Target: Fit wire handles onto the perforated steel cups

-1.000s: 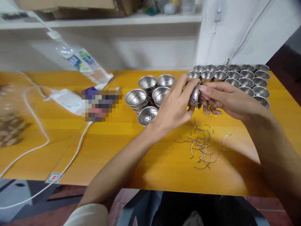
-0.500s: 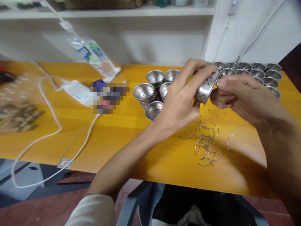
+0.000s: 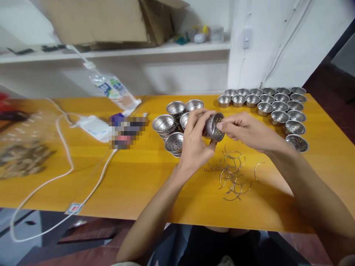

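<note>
While both hands meet above the table (image 3: 138, 177):
Left hand (image 3: 195, 142): grip closed around the perforated metal cup (image 3: 214, 126), held tilted in the air.
Right hand (image 3: 246, 131): fingertips pinching the cup's far side.
Below: loose wire clips (image 3: 231, 173).
Left: stacked cups (image 3: 172, 123).
Right: rows of cups (image 3: 277, 107).

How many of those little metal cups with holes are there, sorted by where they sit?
cup held between left hand and right hand: 1
stacked cluster, tops showing: 5
rows at the right: about 19
Total: about 25
</note>
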The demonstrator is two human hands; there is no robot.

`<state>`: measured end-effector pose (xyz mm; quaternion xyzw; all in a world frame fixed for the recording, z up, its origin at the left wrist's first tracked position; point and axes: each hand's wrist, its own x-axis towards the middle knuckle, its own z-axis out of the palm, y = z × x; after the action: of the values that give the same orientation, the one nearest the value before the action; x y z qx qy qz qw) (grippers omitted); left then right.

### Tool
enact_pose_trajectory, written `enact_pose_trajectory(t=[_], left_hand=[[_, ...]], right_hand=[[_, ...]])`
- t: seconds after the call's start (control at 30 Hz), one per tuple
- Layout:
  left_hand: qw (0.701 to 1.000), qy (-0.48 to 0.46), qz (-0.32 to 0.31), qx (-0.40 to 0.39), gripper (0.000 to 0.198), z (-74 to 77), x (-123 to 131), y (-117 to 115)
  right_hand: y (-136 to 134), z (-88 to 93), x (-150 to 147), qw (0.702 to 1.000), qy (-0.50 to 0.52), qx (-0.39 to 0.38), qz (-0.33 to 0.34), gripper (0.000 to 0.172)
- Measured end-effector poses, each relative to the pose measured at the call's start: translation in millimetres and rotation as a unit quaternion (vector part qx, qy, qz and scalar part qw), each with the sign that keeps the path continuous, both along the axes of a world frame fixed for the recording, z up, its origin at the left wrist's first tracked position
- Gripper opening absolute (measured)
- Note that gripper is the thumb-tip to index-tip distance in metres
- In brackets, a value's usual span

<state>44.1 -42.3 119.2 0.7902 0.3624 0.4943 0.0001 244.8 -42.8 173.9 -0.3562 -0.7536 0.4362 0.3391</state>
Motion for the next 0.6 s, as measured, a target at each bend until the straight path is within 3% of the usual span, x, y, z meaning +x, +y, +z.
enact_pose_trajectory(t=[0.1, 0.23, 0.3, 0.4, 0.6], left_hand=[[0.997, -0.028, 0.065, -0.005, 0.059, -1.4, -12.2, 0.4], [0.992, -0.029, 0.117, -0.038, 0.073, -5.4, -46.8, -9.9], [0.988, -0.045, 0.138, -0.059, 0.073, -12.6, -66.0, -17.3], [0.981, -0.049, 0.178, -0.068, 0.058, -27.9, -86.0, -25.3], [0.961, -0.020, 0.250, -0.113, 0.041, -49.6, -93.1, -27.8]], right_hand=[[-3.8, 4.9, 3.2, 0.988, -0.110, 0.084, -0.063, 0.048], [-3.1, 9.9, 12.2, 0.966, -0.210, 0.118, -0.099, 0.051], [1.7, 5.2, 13.5, 0.948, -0.286, 0.114, -0.080, 0.050], [11.5, -10.8, 8.7, 0.909, -0.409, 0.079, -0.028, 0.047], [19.6, -30.2, -3.8, 0.822, -0.568, 0.026, 0.001, 0.025]])
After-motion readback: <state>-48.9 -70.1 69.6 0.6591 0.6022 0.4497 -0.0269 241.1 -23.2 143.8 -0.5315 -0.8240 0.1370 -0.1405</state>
